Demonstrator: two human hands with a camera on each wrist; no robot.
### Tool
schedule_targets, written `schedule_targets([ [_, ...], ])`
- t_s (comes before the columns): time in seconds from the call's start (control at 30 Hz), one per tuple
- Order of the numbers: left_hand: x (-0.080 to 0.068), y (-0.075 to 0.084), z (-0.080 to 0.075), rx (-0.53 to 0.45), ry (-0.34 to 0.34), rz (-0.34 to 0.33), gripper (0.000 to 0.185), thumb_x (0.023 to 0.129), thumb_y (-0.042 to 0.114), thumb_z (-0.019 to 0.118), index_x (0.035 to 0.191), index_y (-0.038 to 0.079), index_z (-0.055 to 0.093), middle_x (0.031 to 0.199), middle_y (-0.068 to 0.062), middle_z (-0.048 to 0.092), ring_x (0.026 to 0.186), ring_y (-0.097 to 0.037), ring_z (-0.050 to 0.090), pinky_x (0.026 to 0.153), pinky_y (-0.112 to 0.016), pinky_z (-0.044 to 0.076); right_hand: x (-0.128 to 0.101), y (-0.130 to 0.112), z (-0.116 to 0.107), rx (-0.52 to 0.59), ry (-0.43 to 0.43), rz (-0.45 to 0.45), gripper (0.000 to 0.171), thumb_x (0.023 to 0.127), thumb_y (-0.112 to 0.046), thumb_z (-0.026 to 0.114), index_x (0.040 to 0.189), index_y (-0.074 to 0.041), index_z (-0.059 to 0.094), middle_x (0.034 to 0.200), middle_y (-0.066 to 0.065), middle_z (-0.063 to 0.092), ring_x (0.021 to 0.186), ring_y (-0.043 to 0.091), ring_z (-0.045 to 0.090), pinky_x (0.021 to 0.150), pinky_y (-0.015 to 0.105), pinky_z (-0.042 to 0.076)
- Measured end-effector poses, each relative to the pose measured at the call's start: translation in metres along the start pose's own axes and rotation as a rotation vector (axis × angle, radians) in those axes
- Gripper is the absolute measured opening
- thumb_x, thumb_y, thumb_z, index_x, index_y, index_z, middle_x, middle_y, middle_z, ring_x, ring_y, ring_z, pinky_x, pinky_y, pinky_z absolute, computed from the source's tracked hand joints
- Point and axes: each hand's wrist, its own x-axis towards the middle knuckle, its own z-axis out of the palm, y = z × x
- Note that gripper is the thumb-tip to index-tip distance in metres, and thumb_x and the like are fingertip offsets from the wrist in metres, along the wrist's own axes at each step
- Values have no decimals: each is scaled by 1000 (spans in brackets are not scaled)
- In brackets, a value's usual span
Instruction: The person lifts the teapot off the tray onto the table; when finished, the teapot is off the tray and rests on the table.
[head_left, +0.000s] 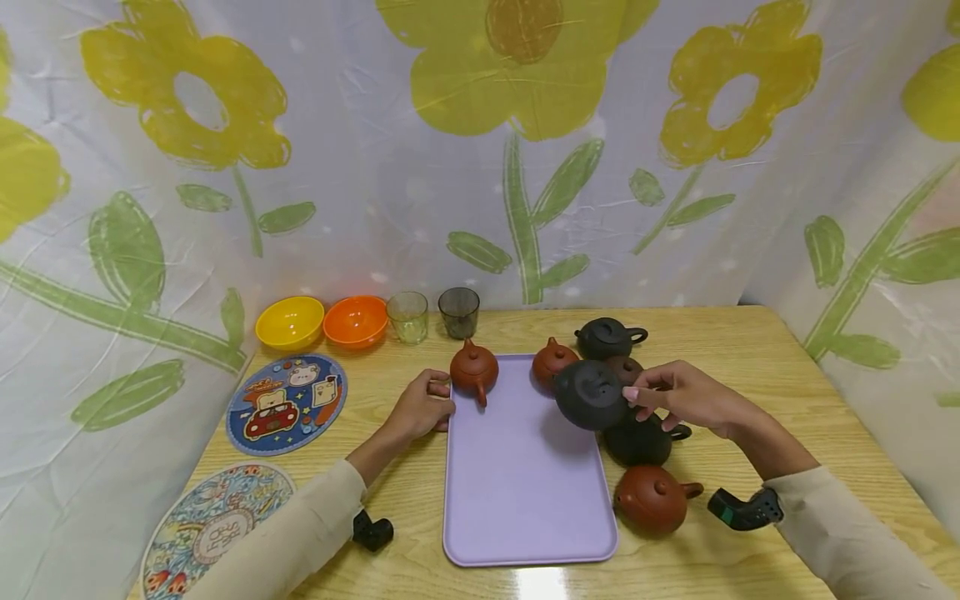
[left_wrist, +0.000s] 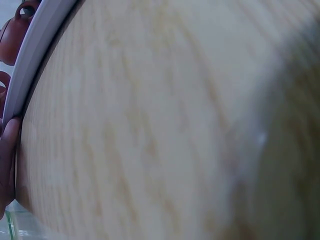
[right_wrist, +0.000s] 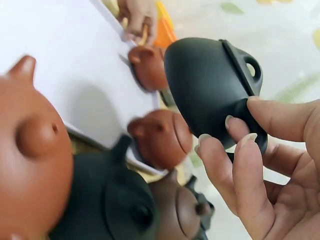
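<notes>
My right hand grips a black teapot by its handle, tilted, above the right edge of a lilac tray. In the right wrist view, thumb and fingers pinch the handle of this black teapot. The left hand holds the tray's left rim, beside a reddish-brown teapot in the far left corner. Another reddish-brown teapot sits at the tray's far right corner. In the left wrist view, a finger lies against the rim of the tray.
Right of the tray stand a black teapot, a partly hidden brown one, another black one and a reddish-brown one. Yellow and orange bowls and two glasses line the back left; round mats lie left.
</notes>
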Motion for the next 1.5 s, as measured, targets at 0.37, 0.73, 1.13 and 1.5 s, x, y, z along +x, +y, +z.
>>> schedule_targets([
  [0.37, -1, -1, 0, -10, 3, -7, 52, 84, -2, 65, 133, 2, 51, 115, -18, 56, 83, -21, 61, 57, -32, 60, -15, 14, -41, 7, 47, 9, 32, 103, -26, 56, 107, 4, 66, 99, 7, 68, 93, 19, 66, 72, 40, 58],
  [0.73, 2, -2, -1, -11, 3, -8, 53, 85, -1, 65, 135, 3, 50, 117, -19, 56, 87, -22, 62, 59, -32, 61, -16, 41, -81, 30, 152, 71, 34, 104, -33, 53, 110, -3, 68, 105, -7, 65, 96, 9, 66, 76, 36, 58],
  [1.13, 2, -1, -1, -11, -5, -14, 53, 86, 0, 66, 135, 3, 49, 116, -17, 55, 87, -22, 62, 59, -32, 61, -6, 72, -105, -23, 213, 149, 53, 104, -42, 49, 128, 4, 58, 109, -6, 63, 94, 2, 65, 79, 30, 58],
  [1.5, 3, -2, -1, -6, -5, -17, 53, 86, 0, 65, 136, 4, 49, 116, -17, 55, 86, -21, 62, 60, -32, 61, 10, 100, -113, -77, 215, 168, 55, 105, -40, 47, 127, 9, 58, 113, 7, 65, 96, 5, 66, 87, 40, 60],
])
